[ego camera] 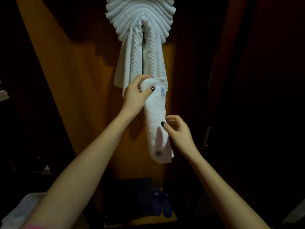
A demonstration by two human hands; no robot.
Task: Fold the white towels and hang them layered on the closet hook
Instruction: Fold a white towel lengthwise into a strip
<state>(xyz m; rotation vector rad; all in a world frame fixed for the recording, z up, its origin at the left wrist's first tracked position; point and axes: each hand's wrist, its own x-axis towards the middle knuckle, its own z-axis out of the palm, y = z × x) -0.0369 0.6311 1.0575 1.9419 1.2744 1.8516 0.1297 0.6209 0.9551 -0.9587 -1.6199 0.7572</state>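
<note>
— What's closest in the view?

— Two bare forearms come in from five and seven o'clock. Beside the left one, at the seven o'clock corner, lies a crumpled white cloth (21, 207).

— And the hands?

— Both are clamped on one narrow towel (156, 111), folded long and hanging upright at the centre of the view. The left hand (134, 95) wraps its fingers round the towel's top end, with the thumb lying across the front. The right hand (179, 129) sits at four o'clock from the left one and pinches the towel's right edge about halfway down, its thumb pressed on the cloth.

— Any marks on that towel?

— A small label (163, 92) near the top and a dark stitched emblem (158, 153) near the free bottom end.

— What's behind it?

— A quilted towel (138, 63) hangs at twelve o'clock, its two tails dropping down to just behind the left hand. Over its top spreads a pleated towel (138, 15), fanned out in ridges and cut off by the top edge. Both hang against a wooden panel (74, 71) at the back of the closet.

— And lower down?

— At six o'clock, on the closet floor, a pair of dark blue slippers (162, 204) sits just right of a dark folded item (135, 195). At three o'clock a metal handle (208, 138) shows on the dark door.
</note>
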